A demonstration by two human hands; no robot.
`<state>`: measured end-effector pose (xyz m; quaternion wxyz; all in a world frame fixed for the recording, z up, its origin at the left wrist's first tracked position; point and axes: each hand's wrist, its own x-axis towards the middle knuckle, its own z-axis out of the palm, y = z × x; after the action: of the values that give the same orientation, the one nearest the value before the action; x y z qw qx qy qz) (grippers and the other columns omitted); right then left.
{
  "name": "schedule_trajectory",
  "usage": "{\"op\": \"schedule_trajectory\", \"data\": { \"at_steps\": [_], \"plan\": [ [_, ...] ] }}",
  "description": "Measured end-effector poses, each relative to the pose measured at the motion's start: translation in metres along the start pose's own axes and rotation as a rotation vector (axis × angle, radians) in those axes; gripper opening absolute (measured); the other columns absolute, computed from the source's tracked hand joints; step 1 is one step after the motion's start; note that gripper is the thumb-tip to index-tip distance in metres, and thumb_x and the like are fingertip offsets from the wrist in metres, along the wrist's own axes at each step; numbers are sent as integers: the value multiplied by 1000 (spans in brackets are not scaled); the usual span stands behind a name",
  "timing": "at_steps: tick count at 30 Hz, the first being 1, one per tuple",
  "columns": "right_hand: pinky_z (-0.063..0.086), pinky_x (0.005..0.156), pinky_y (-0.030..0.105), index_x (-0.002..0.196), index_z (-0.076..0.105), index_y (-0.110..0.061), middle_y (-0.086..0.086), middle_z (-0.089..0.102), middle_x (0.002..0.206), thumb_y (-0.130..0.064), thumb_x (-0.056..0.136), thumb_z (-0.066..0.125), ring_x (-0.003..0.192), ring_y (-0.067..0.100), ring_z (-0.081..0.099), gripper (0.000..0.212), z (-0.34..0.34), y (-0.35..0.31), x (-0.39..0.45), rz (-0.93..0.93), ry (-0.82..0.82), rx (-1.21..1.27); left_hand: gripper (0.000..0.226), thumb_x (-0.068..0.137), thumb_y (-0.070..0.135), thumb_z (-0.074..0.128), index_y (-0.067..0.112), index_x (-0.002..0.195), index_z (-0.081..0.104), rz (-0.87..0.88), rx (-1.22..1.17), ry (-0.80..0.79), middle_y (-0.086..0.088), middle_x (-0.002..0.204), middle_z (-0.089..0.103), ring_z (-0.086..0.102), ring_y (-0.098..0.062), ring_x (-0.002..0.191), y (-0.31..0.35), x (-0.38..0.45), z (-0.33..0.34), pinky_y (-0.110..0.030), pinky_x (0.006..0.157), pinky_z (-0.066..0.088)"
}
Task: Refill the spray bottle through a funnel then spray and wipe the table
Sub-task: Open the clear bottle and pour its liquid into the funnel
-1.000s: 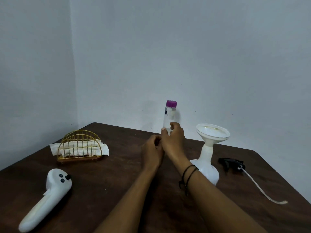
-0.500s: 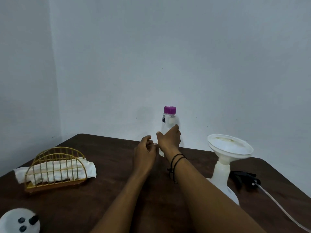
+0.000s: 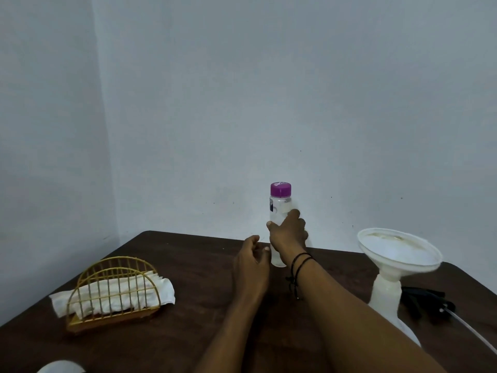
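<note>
Right hand (image 3: 288,232) is wrapped around the clear refill bottle (image 3: 279,211) at 12 o'clock, purple cap (image 3: 280,190) on. Left hand (image 3: 251,261) sits just beside it, loosely curled, holding nothing. I'd grip low and firm, have the left twist the cap off, then tip slowly into the funnel (image 3: 398,251) in the spray bottle (image 3: 384,294) at 3 o'clock.

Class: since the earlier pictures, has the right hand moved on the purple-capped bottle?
Yes. The right hand has climbed the standing purple-capped bottle, toward its cap.
</note>
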<state>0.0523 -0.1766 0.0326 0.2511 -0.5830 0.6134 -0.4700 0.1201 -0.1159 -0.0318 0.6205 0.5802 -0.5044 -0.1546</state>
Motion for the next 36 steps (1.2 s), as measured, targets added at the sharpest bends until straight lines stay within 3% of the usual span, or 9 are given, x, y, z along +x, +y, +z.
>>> {"op": "schedule_trajectory", "data": {
  "at_steps": [5,10,13,16,21,26,29,36],
  "plan": [
    [48,85,36,125,45,-11,11,55,124,-29,86,68,111,32,57,48,-12,5,-21,-91,-71,47,40,96,22,56,16,135,52,18,11,0,-3,128,63,59,-13,114,8,-2,-9,-37,98,51],
    [45,76,30,118,50,-15,4,60,114,-31,86,71,97,21,58,41,-29,9,-50,-168,-134,79,33,99,29,51,16,129,57,34,-20,31,-1,121,65,59,-9,103,27,-7,-25,-23,84,47],
    [46,73,27,118,51,-16,2,62,111,-30,85,71,96,19,61,41,-41,10,-72,-215,-172,101,21,100,30,47,22,108,65,53,-120,18,3,101,70,65,-10,93,43,-17,-32,-34,83,54],
    [46,69,21,119,53,-15,0,62,109,-24,89,67,96,16,62,35,-57,8,-104,-266,-225,115,25,101,33,43,29,88,64,50,-203,13,6,87,69,67,-13,86,64,-36,-38,-42,83,55],
    [40,57,8,107,52,-28,-15,60,92,-28,91,66,81,-2,60,22,-95,4,-156,-340,-287,167,28,95,45,46,30,87,68,40,-380,9,5,87,73,70,-16,87,84,-67,-52,-41,81,57],
    [50,72,16,112,56,-32,-18,66,101,-32,84,74,91,-3,63,34,-127,16,-197,-391,-327,225,34,90,44,47,17,96,67,73,-516,-88,6,82,70,67,-11,80,111,-98,-67,-26,66,52],
    [54,80,22,113,54,-36,-18,66,106,-37,83,74,97,0,63,36,-140,27,-209,-406,-325,231,36,91,42,47,15,101,68,83,-598,-187,0,87,71,67,-13,81,127,-112,-71,-26,66,54],
    [51,78,14,119,51,-34,-21,64,108,-35,84,74,99,-2,63,42,-152,40,-217,-419,-318,268,41,77,42,67,20,111,69,75,-616,-262,-7,107,71,67,-19,89,146,-125,-71,-35,75,55]
  ]
}}
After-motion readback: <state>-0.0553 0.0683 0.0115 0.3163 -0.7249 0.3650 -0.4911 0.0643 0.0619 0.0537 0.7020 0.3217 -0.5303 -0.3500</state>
